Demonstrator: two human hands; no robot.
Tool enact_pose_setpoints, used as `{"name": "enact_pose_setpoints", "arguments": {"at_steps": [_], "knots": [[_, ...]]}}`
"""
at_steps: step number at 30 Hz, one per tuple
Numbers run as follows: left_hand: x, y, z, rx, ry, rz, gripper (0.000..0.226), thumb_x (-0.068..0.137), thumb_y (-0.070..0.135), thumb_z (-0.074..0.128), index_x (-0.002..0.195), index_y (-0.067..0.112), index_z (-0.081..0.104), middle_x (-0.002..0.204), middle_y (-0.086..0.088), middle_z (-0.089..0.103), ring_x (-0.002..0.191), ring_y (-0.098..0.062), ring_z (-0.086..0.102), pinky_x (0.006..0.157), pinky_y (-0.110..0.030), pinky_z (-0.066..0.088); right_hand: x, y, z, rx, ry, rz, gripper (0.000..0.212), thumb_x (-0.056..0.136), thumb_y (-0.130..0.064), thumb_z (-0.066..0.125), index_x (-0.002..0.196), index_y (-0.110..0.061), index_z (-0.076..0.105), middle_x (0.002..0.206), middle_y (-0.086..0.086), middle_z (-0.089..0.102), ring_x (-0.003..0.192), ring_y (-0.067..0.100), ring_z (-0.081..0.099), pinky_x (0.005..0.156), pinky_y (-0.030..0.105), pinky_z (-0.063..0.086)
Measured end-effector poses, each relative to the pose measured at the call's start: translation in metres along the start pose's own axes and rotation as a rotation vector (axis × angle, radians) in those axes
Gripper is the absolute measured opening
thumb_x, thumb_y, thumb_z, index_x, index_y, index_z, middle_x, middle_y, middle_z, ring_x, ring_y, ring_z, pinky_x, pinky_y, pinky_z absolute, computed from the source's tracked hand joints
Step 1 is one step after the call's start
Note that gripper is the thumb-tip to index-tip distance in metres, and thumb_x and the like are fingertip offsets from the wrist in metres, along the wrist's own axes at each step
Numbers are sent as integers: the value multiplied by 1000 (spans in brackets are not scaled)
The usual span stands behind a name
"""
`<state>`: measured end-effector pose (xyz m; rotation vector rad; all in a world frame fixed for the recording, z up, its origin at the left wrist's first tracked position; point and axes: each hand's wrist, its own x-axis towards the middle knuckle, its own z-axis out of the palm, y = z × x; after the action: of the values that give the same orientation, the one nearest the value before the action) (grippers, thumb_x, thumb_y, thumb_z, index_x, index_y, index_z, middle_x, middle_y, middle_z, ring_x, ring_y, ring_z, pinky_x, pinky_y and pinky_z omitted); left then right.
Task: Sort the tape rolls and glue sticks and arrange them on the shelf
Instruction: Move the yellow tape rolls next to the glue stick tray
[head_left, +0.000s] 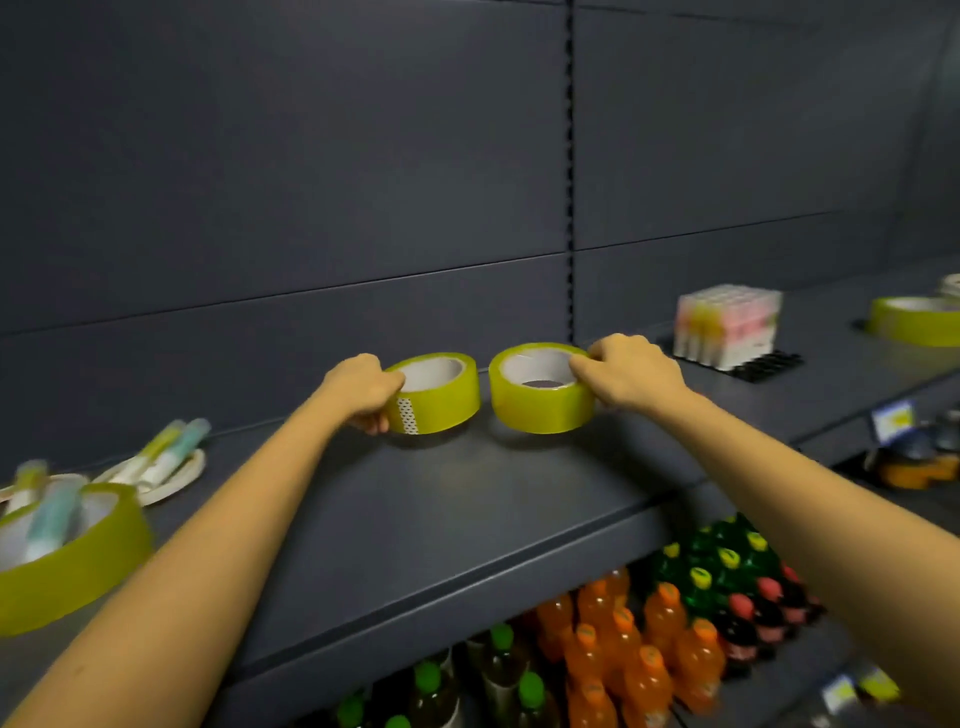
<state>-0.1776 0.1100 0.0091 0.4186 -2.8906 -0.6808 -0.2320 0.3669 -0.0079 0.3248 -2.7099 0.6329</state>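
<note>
At the middle of the frame two yellow-green tape rolls lie hole upward, side by side on the dark shelf (467, 499), near each other but apart; the left hand (363, 389) curls round the outer wall of the left roll (441, 400), gripping it beside a dotted end tab, and the right hand (631, 371) pinches the right roll (543, 395) at its rim, fingertips hooked over the top edge into the core; whether either roll is fully set down I cannot tell (a shadow lies under both). These rolls should handle as light and stiff, the pale core keeping them from crushing; the glossy outer film looks smooth and likely slippery, so a pinch across rim and core seems the surer hold, and a wrap round the wall needs a firmer squeeze; kept flat they should sit steady, while on edge they would probably roll; nothing about them looks fragile. At the lower left a third tape roll (72, 566) carries glue sticks (52, 512) across its hole; those look light, rigid and round, best taken across the barrel; at the right edge a further tape roll (917, 322) sits on the shelf.
</note>
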Motion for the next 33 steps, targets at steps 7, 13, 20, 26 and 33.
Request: {"name": "enact_pose_setpoints", "arguments": {"at_steps": [7,13,20,26,33], "knots": [[1,117,56,-32,-62,272,36,89,16,40,56,5,48,40,-5,56,32,-14,50,47,-21,44,-26,104,-69,-40,68,166,33,88,-40,43,82,-12,60,97,16,68,95,34,61,76,34,43],[-8,204,95,-99,-97,383,34,88,15,41,58,5,51,42,-7,58,32,-14,49,44,-20,43,-37,200,-125,-77,74,235,35,88,-40,45,73,-11,60,88,11,69,87,33,62,78,36,49],[-21,311,154,-94,-114,431,37,86,15,41,51,6,50,42,-5,58,30,-14,49,43,-17,43,-33,312,-182,-77,113,275,40,88,-35,44,75,-3,65,70,11,68,75,31,63,75,36,51],[-15,379,196,-144,-179,390,35,90,14,39,58,4,49,47,-9,57,36,-19,48,42,-19,41,-18,389,-202,-67,127,304,41,88,-36,44,75,-4,68,71,13,71,70,27,64,69,34,50],[24,432,230,-57,-188,352,35,91,16,38,63,0,53,52,-12,59,37,-16,48,35,-13,37,32,455,-201,-55,122,329,39,88,-41,44,80,-10,65,83,14,68,83,33,61,71,35,46]]}}
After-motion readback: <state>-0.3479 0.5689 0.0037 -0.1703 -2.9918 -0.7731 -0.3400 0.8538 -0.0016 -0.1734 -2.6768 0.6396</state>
